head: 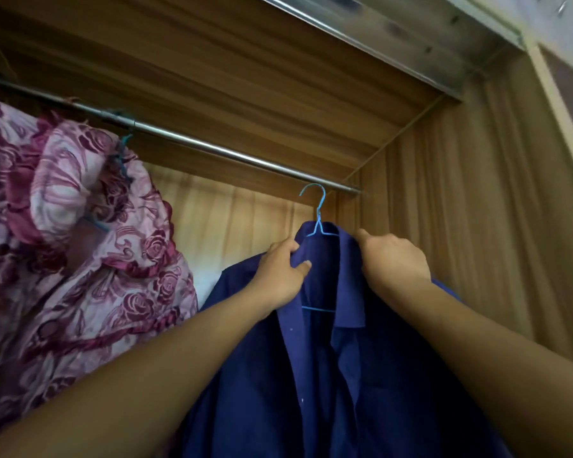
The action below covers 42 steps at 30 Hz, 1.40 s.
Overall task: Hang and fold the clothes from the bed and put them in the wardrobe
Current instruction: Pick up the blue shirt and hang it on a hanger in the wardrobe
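Shirt [311, 375] hung on its hanger [319, 226] inside the wardrobe [477, 193], my left hand [280, 276] pinching the collar [348, 312], my right hand [394, 262] gripping the far shoulder, hook [315, 188] upright above both, just under the right end of the rod [212, 145], apparently not yet over it.

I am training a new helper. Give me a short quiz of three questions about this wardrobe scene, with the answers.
1. True or false: the dark blue shirt sits on a blue wire hanger.
2. Of the left hand and the right hand, which grips the shirt near its collar? A. left only B. right only C. both
3. Fill in: left of the shirt, below the metal rail, hangs a purple-and-white garment with a ___ pattern.
Key: 1 true; 2 C; 3 floral (roses).
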Available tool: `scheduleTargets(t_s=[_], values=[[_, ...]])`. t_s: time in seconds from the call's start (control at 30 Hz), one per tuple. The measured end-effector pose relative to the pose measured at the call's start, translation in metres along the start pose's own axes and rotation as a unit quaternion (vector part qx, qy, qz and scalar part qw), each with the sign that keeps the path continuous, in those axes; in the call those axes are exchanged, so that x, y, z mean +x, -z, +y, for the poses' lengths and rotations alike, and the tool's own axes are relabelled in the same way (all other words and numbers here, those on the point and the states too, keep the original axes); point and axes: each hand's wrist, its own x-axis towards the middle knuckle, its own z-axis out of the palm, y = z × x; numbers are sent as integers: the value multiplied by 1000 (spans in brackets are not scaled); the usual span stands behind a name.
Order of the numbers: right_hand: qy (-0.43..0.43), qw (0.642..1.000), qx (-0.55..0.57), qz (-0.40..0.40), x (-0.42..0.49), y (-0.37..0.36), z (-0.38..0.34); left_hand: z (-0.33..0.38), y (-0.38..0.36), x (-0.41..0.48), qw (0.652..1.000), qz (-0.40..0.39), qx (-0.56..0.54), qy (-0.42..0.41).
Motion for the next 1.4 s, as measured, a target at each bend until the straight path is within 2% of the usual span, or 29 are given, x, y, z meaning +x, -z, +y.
scheduleTargets(t_s=[0.2,0.4,0.57,0.7,0.93,1.0,1.07,1.13,1.23,1.33,1.4], values=[[-46,997,-25,56,53,22,19,2,19,28,1000,-16,1,-7],[-70,996,-46,15,90,25,10,8,24,59,998,0,45,-45],[-78,995,-55,-17,105,6,1,0,21,67,992,-21,74,-98],[-82,994,-67,-39,98,-14,3,-13,12,64,987,-47,128,-85],[-3,992,-130,6,64,-40,10,-37,-10,42,966,-94,224,-92],[68,978,-193,40,55,-43,8,-42,-15,34,964,-104,226,-91],[141,965,-207,72,48,-46,5,-47,-18,28,963,-102,230,-93],[172,967,-180,54,44,-47,2,-49,-18,25,962,-98,239,-92],[172,978,-122,-1,33,-47,-8,-50,-12,16,967,-100,221,-74],[159,987,-1,-8,8,-39,-20,-52,3,-3,974,-104,196,-38],[154,979,111,-71,-15,-35,-30,-55,14,-21,974,-115,196,-5]])
